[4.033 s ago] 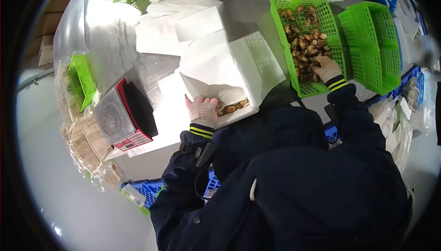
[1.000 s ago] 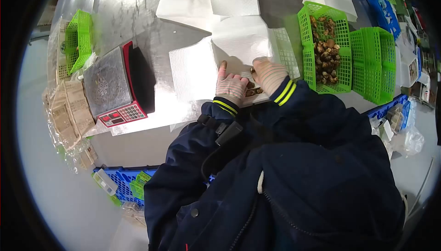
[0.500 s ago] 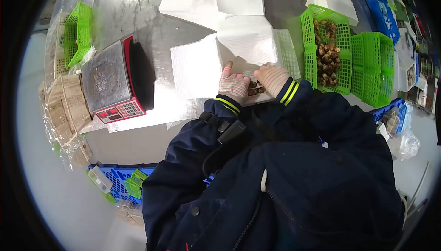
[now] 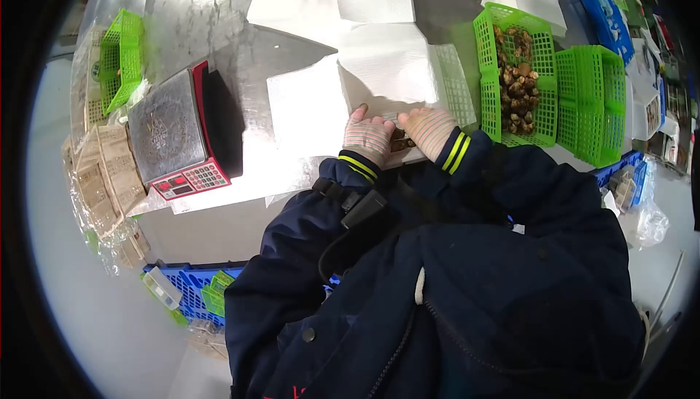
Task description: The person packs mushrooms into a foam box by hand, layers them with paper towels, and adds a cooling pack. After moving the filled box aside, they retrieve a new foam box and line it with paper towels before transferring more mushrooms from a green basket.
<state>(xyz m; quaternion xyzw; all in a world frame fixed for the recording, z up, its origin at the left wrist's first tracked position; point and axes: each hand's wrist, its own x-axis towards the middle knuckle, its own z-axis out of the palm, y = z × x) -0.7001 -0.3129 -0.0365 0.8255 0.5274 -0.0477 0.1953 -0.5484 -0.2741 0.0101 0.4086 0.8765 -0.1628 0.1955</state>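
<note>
Small brown pieces that look like mushrooms (image 4: 399, 141) lie low between my hands, at the near end of white paper (image 4: 386, 60) spread in a pale green basket (image 4: 453, 82). My left hand (image 4: 367, 136), in a striped fingerless glove, curls its fingers at the left side of the pieces. On the right, my right hand (image 4: 430, 133), gloved alike, bends its fingers down against them, its tips close to the left fingers. Both hands look closed; whatever they grip is hidden beneath the fingers.
A red-framed scale (image 4: 168, 129) stands left on the metal table (image 4: 284, 52). Right of my hands is a green basket (image 4: 488, 85) with many brown pieces, beside nested green baskets (image 4: 590, 103). More white paper (image 4: 299, 1) lies at the back. A small green basket (image 4: 122, 60) sits far left.
My hands have drawn closer together over the brown pieces, covering more of them. The left hand's outstretched finger has bent in. The whole view has shifted slightly.
</note>
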